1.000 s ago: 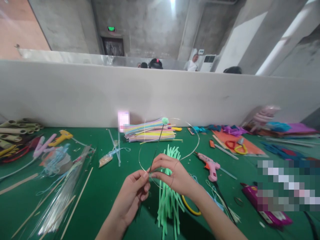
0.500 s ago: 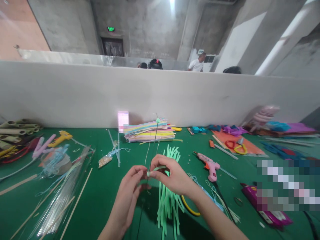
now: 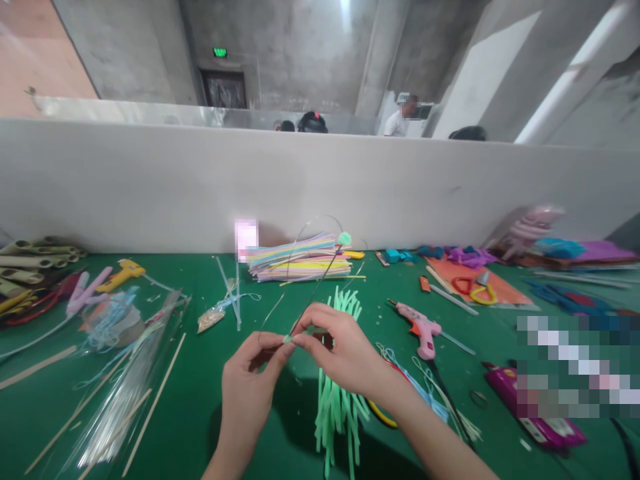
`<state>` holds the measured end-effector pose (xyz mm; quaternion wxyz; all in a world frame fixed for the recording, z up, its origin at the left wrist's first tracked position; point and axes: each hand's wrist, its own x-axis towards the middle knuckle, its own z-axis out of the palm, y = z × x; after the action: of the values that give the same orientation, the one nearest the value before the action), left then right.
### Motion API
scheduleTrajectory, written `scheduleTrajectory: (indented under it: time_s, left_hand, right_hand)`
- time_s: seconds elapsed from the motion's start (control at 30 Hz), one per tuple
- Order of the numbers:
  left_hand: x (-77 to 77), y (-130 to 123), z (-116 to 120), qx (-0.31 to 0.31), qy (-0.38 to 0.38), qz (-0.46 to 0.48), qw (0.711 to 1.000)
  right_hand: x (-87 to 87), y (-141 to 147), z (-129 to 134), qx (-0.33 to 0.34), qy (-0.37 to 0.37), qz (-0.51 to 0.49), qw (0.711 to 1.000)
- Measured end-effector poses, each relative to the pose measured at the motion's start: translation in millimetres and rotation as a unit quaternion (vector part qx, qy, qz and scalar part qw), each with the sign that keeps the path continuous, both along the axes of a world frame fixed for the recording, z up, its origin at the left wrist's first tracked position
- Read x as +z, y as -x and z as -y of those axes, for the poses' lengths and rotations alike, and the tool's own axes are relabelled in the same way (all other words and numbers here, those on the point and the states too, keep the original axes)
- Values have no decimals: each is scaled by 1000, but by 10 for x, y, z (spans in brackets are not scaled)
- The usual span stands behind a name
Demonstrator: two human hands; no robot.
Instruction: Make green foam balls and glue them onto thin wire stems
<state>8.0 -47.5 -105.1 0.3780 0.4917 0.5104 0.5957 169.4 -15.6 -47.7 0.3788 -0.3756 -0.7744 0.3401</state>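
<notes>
A pink glue gun (image 3: pixel 426 333) is lying on the worktop (image 3: pixel 200 373), and scissors (image 3: pixel 481 291) are resting on an orange sheet (image 3: pixel 505 293). At left, a yellow glue gun (image 3: pixel 123 276) is lying near bamboo tubes (image 3: pixel 30 260). Behind, a pale partition (image 3: pixel 150 183) is standing, and a green sign (image 3: pixel 219 53) is glowing.

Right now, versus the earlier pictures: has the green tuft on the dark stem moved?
Yes, to the right: the green tuft shows farther right against the pastel bundle than in both earlier pictures.
</notes>
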Motion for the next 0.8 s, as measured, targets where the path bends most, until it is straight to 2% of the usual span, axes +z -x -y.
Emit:
scheduleTrajectory:
  time_s: [0.3, 0.5, 0.6, 0.7, 0.73, 0.8]
  left_hand:
    - [123, -15, 87, 53, -53, -63, 995]
    - [143, -26, 73, 61, -41, -38, 997]
    - [129, 20, 11, 41, -2, 10, 999]
    - [102, 107, -62, 15, 54, 83, 995]
    - [95, 131, -78, 2, 72, 109, 991]
    - [93, 151, -89, -30, 103, 154, 982]
  right_hand:
    - [115, 45, 69, -17, -11, 25, 999]
    - [84, 125, 68, -51, -22, 63, 996]
    - [70, 105, 188, -147, -113, 81, 979]
    - [77, -35, 309, -288, -212, 8, 934]
    - [72, -100, 319, -334, -208, -46, 918]
    - [33, -221, 273, -374, -121, -153, 907]
